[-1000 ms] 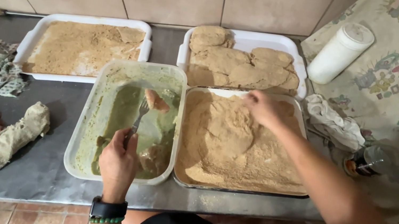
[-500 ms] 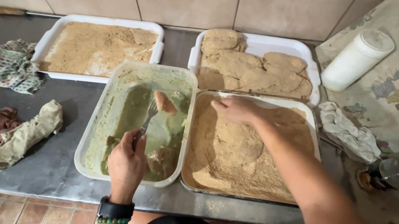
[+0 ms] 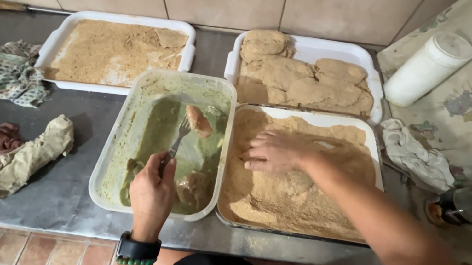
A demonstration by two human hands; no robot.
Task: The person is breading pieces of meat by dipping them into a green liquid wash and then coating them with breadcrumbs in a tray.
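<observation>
L hand (image 3: 152, 192) fisted on fork (image 3: 179, 137) (meat speared); R hand (image 3: 274, 152) flat on crumbs (image 3: 302, 195).

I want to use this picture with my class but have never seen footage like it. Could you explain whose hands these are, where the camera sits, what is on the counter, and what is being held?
There is no machine: a person wears one camera on the head, looking down at their own two bare hands. The left hand, with a wrist band, holds a fork lifting a piece of meat over a tub of greenish liquid. The right hand rests flat, fingers spread, on crumbs in a tray. Behind stand another crumb tray and a tray of coated pieces. Crumpled rags lie to the left, a white bottle to the right.
</observation>
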